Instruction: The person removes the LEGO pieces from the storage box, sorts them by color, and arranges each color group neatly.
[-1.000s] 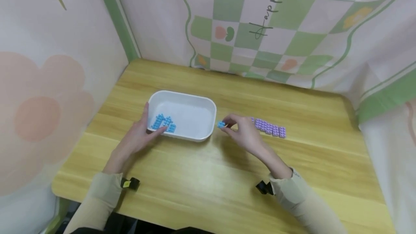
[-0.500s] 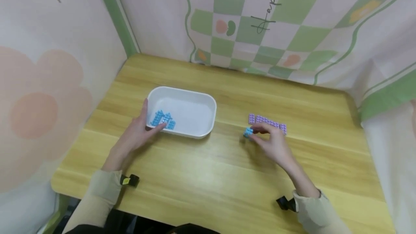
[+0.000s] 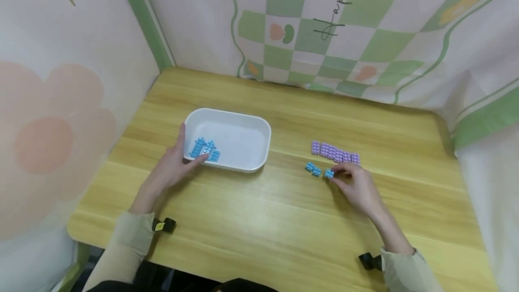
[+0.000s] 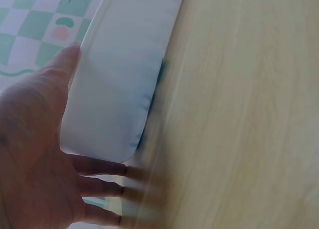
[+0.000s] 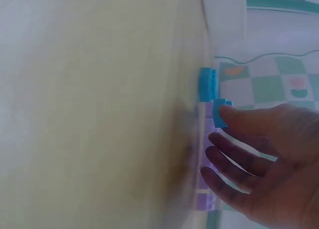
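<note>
My left hand (image 3: 172, 168) grips the near left corner of a white plastic tray (image 3: 247, 148), with the thumb over its rim and the other fingers along the outside. Several blue toy bricks (image 3: 197, 148) lie in the tray beside that thumb. On the right, my right hand (image 3: 358, 188) pinches one blue brick (image 3: 329, 173) between thumb and fingertip, low over the table. Two blue bricks (image 3: 313, 169) sit on the table just left of it. In the right wrist view the pinched blue brick (image 5: 219, 113) shows at the thumb tip, the other fingers loosely bent.
A row of several purple bricks (image 3: 334, 152) lies just behind the blue ones, its right end close to my right hand. The wooden table (image 3: 251, 220) meets a checked green-and-white curtain (image 3: 316, 48) at the back. A patterned wall cloth (image 3: 81, 48) hangs on the left.
My right hand has moved from beside the tray to the right, in front of the purple row. Two blue bricks now rest on the table there. My left hand stays on the tray.
</note>
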Demonstrator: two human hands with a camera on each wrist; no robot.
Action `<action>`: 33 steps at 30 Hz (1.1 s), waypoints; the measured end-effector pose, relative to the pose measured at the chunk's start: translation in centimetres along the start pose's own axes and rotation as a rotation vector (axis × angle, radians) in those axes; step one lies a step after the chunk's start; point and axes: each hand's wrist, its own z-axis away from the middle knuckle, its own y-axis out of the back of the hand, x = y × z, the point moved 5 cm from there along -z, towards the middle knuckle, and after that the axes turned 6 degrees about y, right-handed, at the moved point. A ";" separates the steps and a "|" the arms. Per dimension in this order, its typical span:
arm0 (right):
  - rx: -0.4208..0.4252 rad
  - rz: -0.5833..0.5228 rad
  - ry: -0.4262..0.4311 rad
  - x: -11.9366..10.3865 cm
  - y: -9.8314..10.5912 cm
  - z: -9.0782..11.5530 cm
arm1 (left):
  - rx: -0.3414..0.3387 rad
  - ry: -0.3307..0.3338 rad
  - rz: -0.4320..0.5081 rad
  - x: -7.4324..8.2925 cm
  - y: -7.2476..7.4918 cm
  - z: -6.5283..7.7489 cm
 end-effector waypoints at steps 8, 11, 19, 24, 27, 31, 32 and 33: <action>0.011 -0.005 0.046 0.5 -0.8 -0.6 | -0.010 0.014 0.009 -0.1 -0.1 -0.1; 0.024 -0.005 0.067 0.5 -1.0 -0.8 | -0.010 0.013 0.013 0.0 -0.1 -0.1; 0.009 -0.008 0.064 0.6 -1.4 -0.9 | -0.010 0.012 0.018 -0.1 -0.1 -0.2; -0.004 -0.015 0.077 0.2 -1.2 -0.8 | -0.014 0.007 0.016 -0.2 -0.2 0.0; 0.017 -0.028 0.077 -0.6 -0.7 -0.9 | -0.015 0.002 0.015 -0.2 -0.2 0.0; 0.092 -0.054 0.120 -2.9 -0.3 -1.8 | -0.011 -0.002 0.016 -0.2 -0.1 0.0; 0.110 -0.065 0.141 -3.7 -0.4 -2.1 | -0.010 -0.002 0.017 -0.2 -0.1 -0.1; 0.130 -0.070 0.165 -4.5 -0.5 -2.4 | -0.008 -0.002 0.018 -0.2 -0.1 -0.1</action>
